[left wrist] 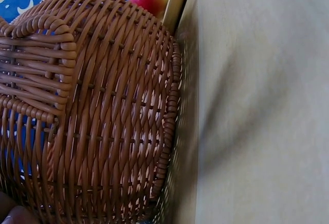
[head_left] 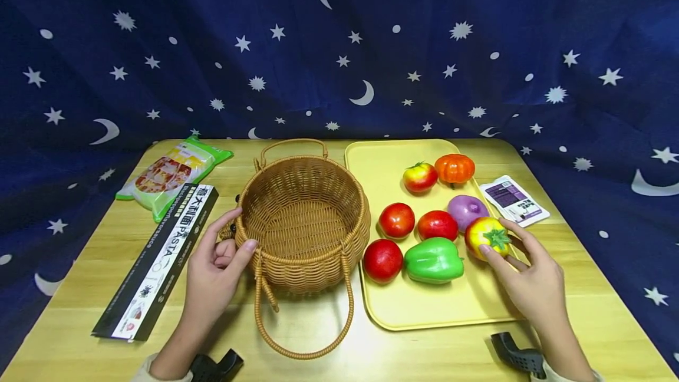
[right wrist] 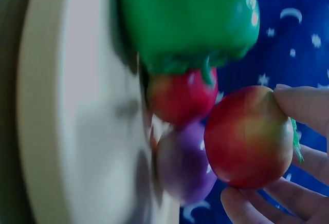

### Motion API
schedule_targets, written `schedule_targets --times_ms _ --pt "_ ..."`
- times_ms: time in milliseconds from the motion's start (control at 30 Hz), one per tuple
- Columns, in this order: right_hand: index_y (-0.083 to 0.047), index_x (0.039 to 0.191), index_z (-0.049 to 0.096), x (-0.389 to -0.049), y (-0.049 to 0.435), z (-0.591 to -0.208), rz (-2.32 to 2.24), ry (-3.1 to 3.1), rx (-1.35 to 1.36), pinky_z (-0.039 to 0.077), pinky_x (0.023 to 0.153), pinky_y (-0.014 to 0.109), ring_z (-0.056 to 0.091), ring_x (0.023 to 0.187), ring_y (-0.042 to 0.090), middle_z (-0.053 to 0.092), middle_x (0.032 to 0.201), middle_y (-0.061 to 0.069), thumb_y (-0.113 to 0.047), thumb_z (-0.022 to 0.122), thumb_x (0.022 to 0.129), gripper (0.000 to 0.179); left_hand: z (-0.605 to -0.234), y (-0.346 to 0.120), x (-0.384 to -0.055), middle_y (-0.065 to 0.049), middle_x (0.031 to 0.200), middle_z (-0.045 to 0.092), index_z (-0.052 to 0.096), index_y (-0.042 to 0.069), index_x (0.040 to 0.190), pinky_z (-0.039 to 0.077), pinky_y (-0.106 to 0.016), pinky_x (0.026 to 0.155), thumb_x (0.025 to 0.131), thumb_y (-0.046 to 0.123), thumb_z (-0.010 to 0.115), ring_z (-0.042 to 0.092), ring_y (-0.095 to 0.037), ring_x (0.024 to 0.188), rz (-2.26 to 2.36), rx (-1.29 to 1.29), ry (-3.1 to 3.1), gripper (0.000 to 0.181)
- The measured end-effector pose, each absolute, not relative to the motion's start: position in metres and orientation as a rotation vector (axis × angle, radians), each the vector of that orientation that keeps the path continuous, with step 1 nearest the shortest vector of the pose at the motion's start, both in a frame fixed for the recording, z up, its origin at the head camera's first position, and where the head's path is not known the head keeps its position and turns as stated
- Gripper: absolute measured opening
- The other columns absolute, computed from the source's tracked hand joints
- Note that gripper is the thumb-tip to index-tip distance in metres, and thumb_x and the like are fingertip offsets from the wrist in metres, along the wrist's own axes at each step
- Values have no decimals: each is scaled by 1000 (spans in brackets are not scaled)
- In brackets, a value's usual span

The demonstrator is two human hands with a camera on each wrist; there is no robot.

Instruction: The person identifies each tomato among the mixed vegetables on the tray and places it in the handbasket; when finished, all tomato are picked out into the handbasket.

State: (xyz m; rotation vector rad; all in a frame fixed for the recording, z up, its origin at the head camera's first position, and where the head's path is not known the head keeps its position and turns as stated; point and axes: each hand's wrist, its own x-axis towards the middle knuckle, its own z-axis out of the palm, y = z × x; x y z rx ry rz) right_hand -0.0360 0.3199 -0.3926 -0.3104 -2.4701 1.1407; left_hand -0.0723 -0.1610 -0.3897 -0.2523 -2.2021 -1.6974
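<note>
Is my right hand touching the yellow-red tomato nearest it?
Touching: the right wrist view shows your right hand pinching the yellow-red tomato from opposite sides.

Looks like a staged tabletop set, closed in by a dark blue cloth backdrop (head_left: 297,75) printed with white stars and moons. Furnished with a pale wood-grain table (head_left: 435,358) with rounded corners and dressed with glossy, artificial-looking fruit and vegetables (head_left: 437,226). Hard to tell whether inside a home, studio or lab.
</note>
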Motion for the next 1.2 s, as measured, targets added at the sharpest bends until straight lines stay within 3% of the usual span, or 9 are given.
schedule_targets --times_ms 200,667,900,1033,1200 --pt "-23 140 64 -37 300 -378 1063 -2456 -146 44 80 5 51 115 -8 59 140 2 -10 89 81 65 -388 -161 -71 1 59 29 55 18 146 29 -28 47 91 0 74 28 -10 50 -1688 -260 -2222 61" --pt "-21 138 65 -64 257 -340 1048 -2388 228 46 86 8 51 128 1 58 144 -3 1 90 75 72 -390 -161 -72 1 58 29 56 18 146 29 -27 46 89 -2 76 28 -9 50 -1678 -247 -2216 64" --pt "-25 139 65 -80 235 -336 1106 -2388 264 47 88 11 55 123 3 59 141 -6 -5 90 78 69 -391 -160 -70 2 58 29 56 18 146 29 -29 46 88 -3 77 28 -10 50 -1676 -216 -2217 65" --pt "-24 138 66 -85 225 -334 1070 -2387 315 45 90 10 56 123 12 61 140 -6 -9 91 77 68 -390 -160 -70 2 59 29 56 18 146 28 -28 46 88 -3 77 28 -10 50 -1670 -206 -2223 65" --pt "-20 138 66 -88 214 -327 1038 -2354 410 39 100 19 57 127 19 62 140 -5 -10 92 75 68 -390 -160 -70 2 59 29 56 18 146 28 -28 46 88 -3 77 28 -10 50 -1666 -200 -2232 65"
